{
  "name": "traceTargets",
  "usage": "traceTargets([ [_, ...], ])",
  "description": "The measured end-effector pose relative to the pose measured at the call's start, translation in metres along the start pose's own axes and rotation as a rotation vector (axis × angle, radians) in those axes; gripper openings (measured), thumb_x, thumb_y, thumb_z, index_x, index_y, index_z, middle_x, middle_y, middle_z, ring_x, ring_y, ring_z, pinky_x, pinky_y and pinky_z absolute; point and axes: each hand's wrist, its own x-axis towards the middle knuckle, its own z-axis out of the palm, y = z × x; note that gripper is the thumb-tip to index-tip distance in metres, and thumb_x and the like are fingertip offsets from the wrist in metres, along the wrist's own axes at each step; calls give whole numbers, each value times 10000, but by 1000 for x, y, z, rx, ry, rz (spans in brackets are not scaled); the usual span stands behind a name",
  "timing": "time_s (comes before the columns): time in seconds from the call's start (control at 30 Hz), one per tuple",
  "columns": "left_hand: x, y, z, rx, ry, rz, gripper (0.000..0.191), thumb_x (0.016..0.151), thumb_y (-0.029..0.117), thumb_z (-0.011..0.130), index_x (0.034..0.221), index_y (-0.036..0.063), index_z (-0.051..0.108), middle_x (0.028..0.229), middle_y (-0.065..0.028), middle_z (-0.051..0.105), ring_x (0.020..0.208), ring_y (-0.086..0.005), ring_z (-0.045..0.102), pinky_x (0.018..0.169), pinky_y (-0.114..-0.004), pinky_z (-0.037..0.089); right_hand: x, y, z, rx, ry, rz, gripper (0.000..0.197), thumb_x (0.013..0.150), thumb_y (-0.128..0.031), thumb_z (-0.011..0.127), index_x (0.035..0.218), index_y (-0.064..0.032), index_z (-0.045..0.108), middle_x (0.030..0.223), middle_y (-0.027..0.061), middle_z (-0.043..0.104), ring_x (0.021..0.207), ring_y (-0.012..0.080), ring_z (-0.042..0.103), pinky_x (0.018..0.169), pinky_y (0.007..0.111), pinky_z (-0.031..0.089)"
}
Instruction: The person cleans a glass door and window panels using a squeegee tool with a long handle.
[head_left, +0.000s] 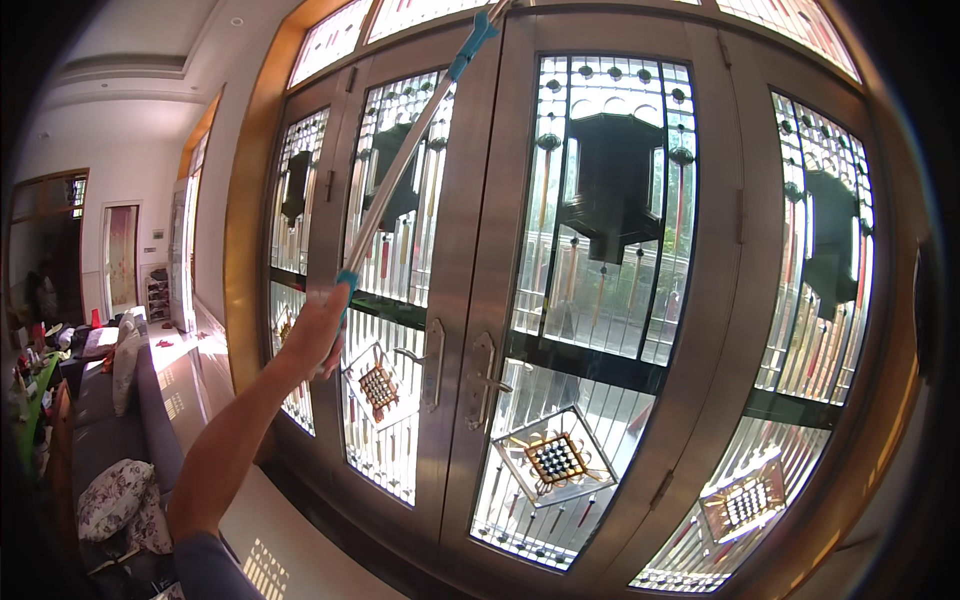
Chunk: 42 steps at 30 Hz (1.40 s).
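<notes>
My left hand (319, 334) grips the teal handle at the lower end of a metal telescopic pole (397, 166). The arm is raised from the lower left. Rising to the right, the pole crosses in front of the metal double door (480, 225) and has a teal plastic joint (474, 49) near its upper end. That end meets the top of the door frame at the picture's edge, and whatever head it carries is cut off. My right hand is out of view. Behind my fist is a leaded-glass panel (379, 382) with a diamond ornament.
Lever handles (491, 384) stick out from the door's middle. To the left stands a grey sofa (101, 442) with floral cushions (116, 499). A cluttered green table (37, 405) lies beyond it. Sunlit pale floor tiles (281, 517) run along the doorway.
</notes>
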Motion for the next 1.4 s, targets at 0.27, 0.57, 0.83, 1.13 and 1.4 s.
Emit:
traceTargets([
  [0.27,136,57,-2,24,61,95,593,864,602,464,627,61,405,428,-40,374,279,-160,381,257,-344,285,76,-116,21,-321,-86,208,225,738,-151,520,606,13,596,608,240,551,583,387,572,577,476,456],
  [0.57,206,134,17,111,45,239,568,902,574,420,691,47,433,494,-72,401,343,-189,410,310,-381,320,102,-71,64,-374,-153,326,214,760,-102,479,626,11,602,644,233,584,619,365,603,596,448,473],
  [0.83,219,117,39,96,66,155,562,879,584,445,745,38,440,538,-81,425,347,-202,413,333,-390,336,124,-68,45,-317,-215,350,144,742,-83,501,710,26,589,711,240,585,687,373,598,640,447,470],
  [1.13,129,-59,-4,100,39,80,592,897,605,386,652,67,423,401,-57,403,255,-176,403,245,-315,312,120,-40,48,-298,-284,405,143,721,-62,526,805,44,575,787,249,587,763,383,593,688,446,467],
  [1.4,25,-129,-46,94,69,-121,554,931,551,353,693,54,413,425,-57,409,284,-140,417,263,-271,311,117,-16,63,-297,-322,509,213,703,-43,548,889,59,563,854,257,589,830,391,588,732,445,465],
])
